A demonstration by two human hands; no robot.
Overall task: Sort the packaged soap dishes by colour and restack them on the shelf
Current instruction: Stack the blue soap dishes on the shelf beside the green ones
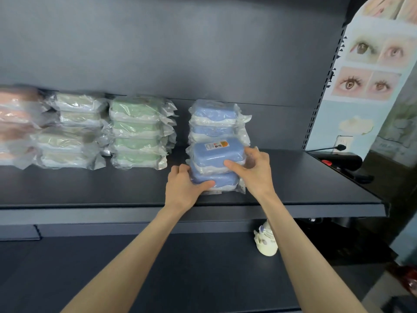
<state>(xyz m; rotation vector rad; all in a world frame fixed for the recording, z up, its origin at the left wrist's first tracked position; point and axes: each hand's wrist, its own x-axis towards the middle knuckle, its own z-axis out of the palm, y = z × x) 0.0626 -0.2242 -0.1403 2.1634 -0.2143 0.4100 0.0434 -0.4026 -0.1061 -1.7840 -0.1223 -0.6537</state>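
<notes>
The upper blue pack (217, 153), label facing up, is lying on the lower blue pack (223, 180), and both are sitting directly in front of the rear blue stack (214, 123), touching or nearly touching it. The left hand (182, 186) is gripping the lower blue pack at its left end, thumb across the front and fingers curled behind. The right hand (255, 170) is holding the upper blue pack at its right end, thumb lying on the front face and fingers wrapped round the far corner.

To the left of the rear blue stack, the green stack (137, 132), the pale cream stack (72, 129) and the pink stack (15, 125) are standing in turn, all on the same dark shelf (90, 188).

The sorting appears nearly done, with the blue group being finished. Next, this pair seemingly needs either squaring against the rear blue stack or lifting onto it. That calls for inward pressure from both hands, since the loose plastic wrappers are likely to slide.
</notes>
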